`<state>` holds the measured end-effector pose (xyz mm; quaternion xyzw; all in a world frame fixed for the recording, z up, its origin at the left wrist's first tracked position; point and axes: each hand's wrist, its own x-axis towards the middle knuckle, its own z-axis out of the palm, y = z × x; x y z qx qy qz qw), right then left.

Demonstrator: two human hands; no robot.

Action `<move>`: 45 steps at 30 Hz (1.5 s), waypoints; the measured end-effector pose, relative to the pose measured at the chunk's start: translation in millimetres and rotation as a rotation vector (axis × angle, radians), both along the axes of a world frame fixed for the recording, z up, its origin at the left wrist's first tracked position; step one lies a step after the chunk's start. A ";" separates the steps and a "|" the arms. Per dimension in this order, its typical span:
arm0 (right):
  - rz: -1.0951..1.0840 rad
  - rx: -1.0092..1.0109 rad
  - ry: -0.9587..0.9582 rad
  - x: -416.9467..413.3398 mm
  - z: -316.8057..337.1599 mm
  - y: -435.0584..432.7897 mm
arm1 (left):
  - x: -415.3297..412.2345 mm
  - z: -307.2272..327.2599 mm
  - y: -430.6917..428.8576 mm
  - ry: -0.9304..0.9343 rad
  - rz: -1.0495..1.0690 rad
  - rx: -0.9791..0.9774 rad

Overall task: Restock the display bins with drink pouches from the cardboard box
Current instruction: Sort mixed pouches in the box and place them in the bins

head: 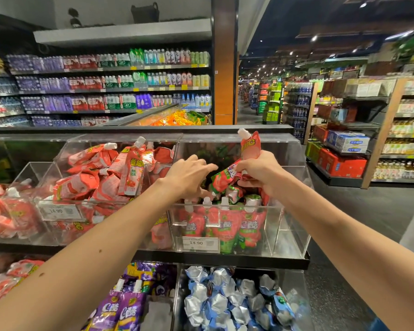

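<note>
Right hand: our right hand point(258, 173) grips a bunch of red-and-green foil drink pouches point(222, 177) round their middles, fingers curled tight. One pouch sticks up out of the fist, white cap topmost.
Left hand: our left hand point(189, 175) holds nothing. Its fingers are spread wide, tips just beside the bunch.
Where: the bunch hangs over the clear acrylic display bin point(289, 225) at the right end of the upper tier. A standing row of pouches point(227, 225) fills its front, caps up, above a white price tag point(200, 243).
Box: the cardboard box is not in view.
Handling, our guess: each pouch is light and soft-bodied, with liquid shifting inside. The glossy foil is probably slick, so a bunch may fan out and slide.
Hold, our guess: best taken at the stiff neck under the cap, or flat across the body, without squeezing hard.
Neighbour: heaped red pouches point(101, 173) lie in the bin to the left.
</note>
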<state>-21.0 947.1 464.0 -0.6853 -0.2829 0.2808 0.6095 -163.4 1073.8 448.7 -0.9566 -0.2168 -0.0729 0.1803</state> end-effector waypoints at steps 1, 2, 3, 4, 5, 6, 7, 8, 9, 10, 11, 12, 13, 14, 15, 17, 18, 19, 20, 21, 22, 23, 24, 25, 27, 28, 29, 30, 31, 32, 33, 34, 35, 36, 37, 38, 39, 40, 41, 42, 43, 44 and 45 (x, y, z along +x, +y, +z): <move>0.006 0.013 0.036 -0.3 1.6 0.4 | -2.6 1.5 -1.7 -0.041 -0.052 -0.027; 0.017 0.029 0.091 -1.7 3.9 0.0 | -5.4 3.0 -3.1 -0.106 -0.104 -0.090; 0.032 0.048 0.159 -3.4 6.2 -0.8 | -8.6 3.9 -4.5 -0.181 -0.153 -0.170; 0.051 0.067 0.233 -4.4 8.3 -1.2 | -11.5 4.3 -5.8 -0.247 -0.203 -0.237; 0.071 0.084 0.303 -5.5 9.7 -2.1 | -14.8 4.1 -6.8 -0.305 -0.249 -0.290; 0.092 0.107 0.362 -6.2 10.7 -2.9 | -18.4 3.8 -7.7 -0.364 -0.284 -0.328; 0.114 0.136 0.417 -6.9 11.7 -4.1 | -22.1 2.5 -9.2 -0.421 -0.307 -0.342; 0.133 0.162 0.466 -7.3 12.9 -4.9 | -25.4 0.9 -10.4 -0.474 -0.332 -0.302; 0.155 0.178 0.506 -7.4 14.2 -6.1 | -27.6 0.3 -10.9 -0.526 -0.373 -0.204; 0.179 0.183 0.532 -8.0 15.1 -7.5 | -29.3 -0.2 -11.4 -0.567 -0.423 -0.081; 0.201 0.165 0.525 -8.3 15.2 -9.0 | -30.2 -0.5 -12.1 -0.592 -0.463 0.029; 0.205 0.134 0.480 -8.4 15.0 -10.2 | -30.6 -1.0 -12.0 -0.602 -0.487 0.110; 0.188 0.098 0.393 -7.9 13.9 -11.0 | -30.7 -0.8 -12.1 -0.597 -0.493 0.155; 0.152 0.071 0.273 -6.2 11.3 -11.6 | -30.4 -1.4 -10.9 -0.587 -0.487 0.189; 0.097 0.069 0.139 -4.1 8.4 -12.7 | -28.8 -3.0 -9.1 -0.567 -0.468 0.228; 0.013 0.132 -0.050 -2.3 5.0 -17.6 | -20.4 -6.7 -5.4 -0.500 -0.416 0.335; 0.020 0.171 -0.079 -2.5 3.9 -20.5 | -13.9 -9.5 -3.8 -0.471 -0.398 0.391; 0.052 0.205 -0.063 -3.2 3.0 -23.3 | -6.5 -11.9 -3.5 -0.451 -0.386 0.427; 0.093 0.225 -0.021 -4.4 2.2 -25.8 | 1.5 -14.1 -4.1 -0.441 -0.385 0.450; 0.132 0.238 0.027 -6.1 1.4 -28.3 | 10.7 -16.5 -3.8 -0.436 -0.384 0.467; 0.161 0.247 0.074 -8.0 1.0 -30.8 | 19.2 -17.2 -4.5 -0.426 -0.385 0.466; 0.172 0.249 0.120 -9.2 1.0 -33.1 | 26.6 -15.7 -6.9 -0.393 -0.372 0.450; 0.170 0.242 0.165 -9.3 0.9 -35.2 | 32.9 -13.6 -7.4 -0.339 -0.340 0.434; 0.164 0.231 0.209 -8.0 0.4 -36.5 | 37.5 -10.5 -6.7 -0.232 -0.268 0.382; 0.180 0.218 0.310 -6.0 -0.1 -40.1 | 45.0 -8.8 1.4 -0.056 -0.089 0.220; 0.204 0.231 0.369 -5.6 -0.8 -41.7 | 45.3 -7.8 4.6 0.019 -0.042 0.125; 0.226 0.250 0.418 -5.5 -1.7 -43.2 | 45.9 -9.0 8.5 0.050 -0.026 0.039; 0.233 0.265 0.444 -4.9 -2.9 -44.9 | 45.8 -10.6 10.5 0.043 -0.024 -0.038; 0.231 0.271 0.443 -4.4 -4.0 -46.1 | 45.2 -13.8 13.4 0.036 -0.004 -0.110; 0.226 0.276 0.427 -3.9 -5.3 -47.1 | 44.1 -15.7 15.0 0.044 0.023 -0.158; 0.230 0.281 0.403 -4.7 -5.8 -48.1 | 42.6 -15.9 15.9 0.065 0.054 -0.182; 0.240 0.281 0.375 -6.0 -6.0 -48.4 | 40.0 -15.0 16.0 0.072 0.091 -0.218; 0.252 0.281 0.351 -6.4 -6.5 -48.2 | 38.2 -12.6 14.2 0.053 0.099 -0.252; 0.263 0.281 0.330 -7.6 -7.0 -47.4 | 34.7 -9.1 10.1 0.001 0.090 -0.288; 0.272 0.283 0.315 -9.7 -6.9 -46.3 | 29.9 -5.5 6.9 -0.087 0.063 -0.329; 0.276 0.287 0.305 -11.3 -7.5 -44.4 | 23.5 -1.4 1.3 -0.199 0.025 -0.378; 0.279 0.295 0.300 -13.7 -8.0 -42.2 | 16.0 1.5 -5.0 -0.327 -0.012 -0.439; 0.281 0.300 0.281 -16.5 -8.6 -40.1 | 7.1 3.4 -13.6 -0.464 -0.042 -0.523; 0.287 0.302 0.252 -21.4 -8.5 -37.9 | -2.4 4.8 -22.6 -0.594 -0.067 -0.637; 0.290 0.303 0.204 -26.2 -9.4 -34.8 | -12.6 6.3 -31.8 -0.713 -0.085 -0.788; 0.296 0.307 0.156 -33.2 -9.8 -31.6 | -23.4 9.0 -41.6 -0.811 -0.099 -0.950; 0.295 0.307 0.106 -40.7 -10.1 -27.9 | -34.9 11.5 -49.8 -0.874 -0.112 -1.104; 0.297 0.302 0.070 -50.6 -9.1 -24.9 | -47.6 13.5 -57.1 -0.909 -0.133 -1.241</move>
